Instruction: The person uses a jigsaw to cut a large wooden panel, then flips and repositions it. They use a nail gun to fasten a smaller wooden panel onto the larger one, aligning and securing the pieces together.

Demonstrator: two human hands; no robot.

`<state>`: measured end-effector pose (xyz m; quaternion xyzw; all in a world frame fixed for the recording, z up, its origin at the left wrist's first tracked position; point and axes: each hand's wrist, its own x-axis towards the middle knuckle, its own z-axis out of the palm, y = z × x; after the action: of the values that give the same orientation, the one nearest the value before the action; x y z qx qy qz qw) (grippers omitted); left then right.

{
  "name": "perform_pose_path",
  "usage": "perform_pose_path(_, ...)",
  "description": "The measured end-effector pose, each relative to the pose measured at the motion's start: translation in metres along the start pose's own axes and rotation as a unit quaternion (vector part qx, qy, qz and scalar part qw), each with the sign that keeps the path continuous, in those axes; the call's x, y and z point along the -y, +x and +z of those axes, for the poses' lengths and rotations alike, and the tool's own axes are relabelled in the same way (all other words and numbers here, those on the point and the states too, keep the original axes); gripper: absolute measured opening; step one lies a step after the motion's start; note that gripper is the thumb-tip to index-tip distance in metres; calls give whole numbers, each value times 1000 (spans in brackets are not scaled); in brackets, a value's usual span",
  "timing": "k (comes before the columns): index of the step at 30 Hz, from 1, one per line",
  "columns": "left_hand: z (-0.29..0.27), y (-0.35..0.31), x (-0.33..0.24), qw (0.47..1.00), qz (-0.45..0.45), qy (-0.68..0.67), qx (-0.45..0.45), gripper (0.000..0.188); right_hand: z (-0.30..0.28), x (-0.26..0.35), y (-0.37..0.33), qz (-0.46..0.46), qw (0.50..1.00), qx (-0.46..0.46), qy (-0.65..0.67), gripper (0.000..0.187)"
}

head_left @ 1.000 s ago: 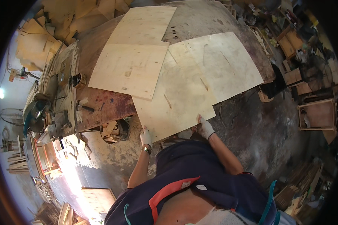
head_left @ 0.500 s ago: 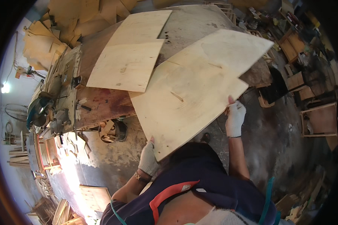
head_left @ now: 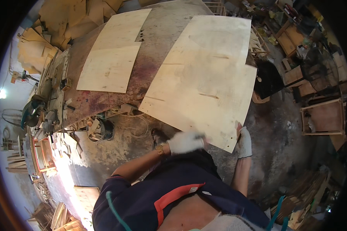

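Observation:
A large pale plywood sheet (head_left: 204, 73) with a notch in its right edge lies tilted at the near right side of the worktable, its near end jutting over the edge toward me. My right hand (head_left: 244, 144), in a white knit glove, is closed on the sheet's near right edge, thumb on top. My left hand (head_left: 186, 143), gloved too, is at the sheet's near edge, its fingers blurred by motion; whether they touch the wood I cannot tell. A second notched plywood sheet (head_left: 108, 63) lies flat on the table to the left.
The stained worktable (head_left: 152, 67) stretches away ahead. Below its near left edge stands a bucket of wood scraps (head_left: 100, 130). A black fan (head_left: 316, 69) and a wooden frame (head_left: 323, 117) stand at right. Cut sheets (head_left: 61, 19) are piled at far left.
The held sheet has turned, its near corner swinging right. My right hand has come nearer along its edge. The left hand has left its corner and moved right, now blurred.

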<state>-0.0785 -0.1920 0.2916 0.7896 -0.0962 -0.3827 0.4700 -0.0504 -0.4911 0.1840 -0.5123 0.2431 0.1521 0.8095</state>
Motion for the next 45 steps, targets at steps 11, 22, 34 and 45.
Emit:
perform_pose_path(11,-145,51,312,825,-348,105,-433,63,-84,-95,70,18,979,-178,-95,28)
perform_pose_path(22,-88,61,274,793,-292,55,-531,46,-66,-42,59,-2,916,-322,-240,37)
perform_pose_path(34,-242,198,188,800,-183,-114,-560,53,-67,171,270,-242,760,-176,-578,42)
perform_pose_path(45,-254,195,193,805,-85,103,-578,66,188,85,345,-148,838,129,-509,36)
